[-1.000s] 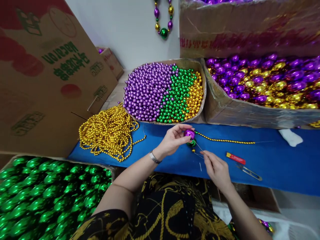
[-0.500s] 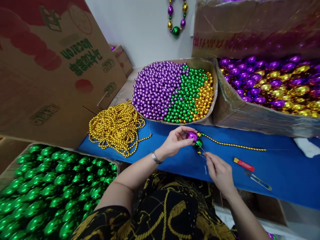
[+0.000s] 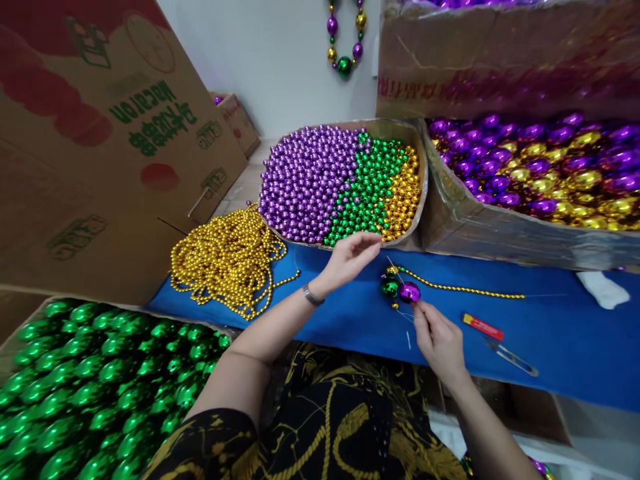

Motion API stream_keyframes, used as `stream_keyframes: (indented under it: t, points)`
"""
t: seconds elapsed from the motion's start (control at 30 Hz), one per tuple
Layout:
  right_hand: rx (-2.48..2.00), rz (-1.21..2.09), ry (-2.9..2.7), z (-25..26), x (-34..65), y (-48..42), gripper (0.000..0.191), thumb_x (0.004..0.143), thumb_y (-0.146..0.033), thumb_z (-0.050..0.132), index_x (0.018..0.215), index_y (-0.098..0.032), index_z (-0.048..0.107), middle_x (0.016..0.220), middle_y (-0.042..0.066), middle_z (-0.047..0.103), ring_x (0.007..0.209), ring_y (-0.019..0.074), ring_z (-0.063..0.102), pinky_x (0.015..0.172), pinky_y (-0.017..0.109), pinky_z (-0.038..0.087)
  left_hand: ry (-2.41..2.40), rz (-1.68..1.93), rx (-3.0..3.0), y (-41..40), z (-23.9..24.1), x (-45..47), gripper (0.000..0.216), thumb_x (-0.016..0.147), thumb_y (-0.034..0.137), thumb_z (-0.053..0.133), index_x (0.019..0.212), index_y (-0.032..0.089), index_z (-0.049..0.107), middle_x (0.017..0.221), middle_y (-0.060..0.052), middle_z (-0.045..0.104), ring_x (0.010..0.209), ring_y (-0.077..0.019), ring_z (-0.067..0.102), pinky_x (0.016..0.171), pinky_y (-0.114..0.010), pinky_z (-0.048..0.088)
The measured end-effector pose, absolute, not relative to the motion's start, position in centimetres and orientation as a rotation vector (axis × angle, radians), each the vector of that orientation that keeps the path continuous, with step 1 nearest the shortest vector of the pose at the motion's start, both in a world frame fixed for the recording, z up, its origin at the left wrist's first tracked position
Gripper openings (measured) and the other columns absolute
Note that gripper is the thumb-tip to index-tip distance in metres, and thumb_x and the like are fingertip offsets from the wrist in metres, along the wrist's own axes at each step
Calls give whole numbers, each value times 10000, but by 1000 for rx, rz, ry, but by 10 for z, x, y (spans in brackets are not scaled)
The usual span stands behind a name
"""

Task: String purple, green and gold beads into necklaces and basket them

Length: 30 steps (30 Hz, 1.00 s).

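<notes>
In the middle of the frame, a smooth, shiny purple egg-shaped bead (image 3: 410, 292) sits on a thin, straight needle (image 3: 390, 261) pinched in the right hand (image 3: 441, 339), and the bead hides part of the grip. The left hand (image 3: 350, 259) is loosely bent by a cardboard box (image 3: 400, 130) of little round beads, but I can't tell if its fingertips touch. A shiny green ball (image 3: 389, 287), partly covered, is over the blue bench (image 3: 350, 323) beside a bumpy gold bead string (image 3: 465, 289).
</notes>
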State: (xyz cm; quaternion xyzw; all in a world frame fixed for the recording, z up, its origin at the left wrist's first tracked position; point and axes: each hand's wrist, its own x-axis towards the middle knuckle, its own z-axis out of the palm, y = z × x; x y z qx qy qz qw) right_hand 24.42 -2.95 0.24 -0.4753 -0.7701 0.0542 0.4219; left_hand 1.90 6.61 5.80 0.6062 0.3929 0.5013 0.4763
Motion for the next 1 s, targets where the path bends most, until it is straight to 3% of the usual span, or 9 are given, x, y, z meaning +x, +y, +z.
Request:
stream_keyframes:
  t: [0.07, 0.17, 0.27, 0.4, 0.5, 0.57, 1.0]
  points:
    - [-1197, 98, -1921, 3, 246, -30, 183, 953, -185, 526, 1079, -191, 658, 895, 64, 761, 737, 179, 734, 707, 262, 599, 1168, 1228, 1821, 95, 59, 18, 207, 889, 285, 610, 1057, 198, 692, 1045, -95, 697, 954, -216, 592, 909, -396, 453]
    - [-1218, 88, -1910, 4, 249, -31, 180, 956, -189, 519, 1073, -193, 656, 877, 57, 757, 722, 176, 729, 685, 258, 593, 1331, 953, 2255, 131, 59, 19, 153, 845, 139, 576, 905, 180, 710, 908, -111, 672, 947, -257, 541, 921, -422, 398]
    - [-1232, 86, -1895, 3, 251, -34, 178, 961, -195, 513, 1063, -194, 659, 867, 56, 756, 712, 172, 724, 675, 257, 591, 1361, 814, 2340, 143, 58, 20, 179, 822, 80, 553, 714, 171, 664, 763, -104, 616, 912, -259, 524, 876, -409, 387]
    - [-1256, 91, -1893, 2, 252, -34, 176, 964, -205, 512, 1048, -186, 665, 895, 66, 762, 729, 175, 729, 709, 271, 600, 1237, 1107, 1832, 123, 57, 21, 79, 833, 235, 649, 855, 173, 692, 831, -66, 651, 834, -190, 556, 774, -327, 431]
    - [-1236, 88, -1900, 3, 251, -33, 173, 957, -199, 520, 1038, -182, 672, 900, 67, 765, 736, 174, 732, 715, 265, 599, 985, 1152, 1204, 96, 61, 22, 279, 813, 384, 705, 992, 170, 698, 862, -47, 674, 762, -129, 599, 659, -244, 447]
    - [-1223, 87, -1907, 3, 250, -32, 178, 953, -198, 522, 1037, -182, 679, 902, 69, 766, 744, 178, 735, 720, 266, 599, 863, 1103, 959, 80, 63, 24, 317, 776, 391, 752, 993, 165, 707, 882, -49, 690, 756, -112, 624, 636, -220, 456]
    - [-1234, 68, -1937, -2, 246, -34, 187, 957, -203, 520, 1027, -173, 690, 899, 80, 768, 751, 185, 742, 711, 272, 600, 847, 1141, 887, 56, 64, 29, 283, 733, 331, 812, 950, 168, 730, 879, -34, 695, 754, -98, 647, 620, -192, 502]
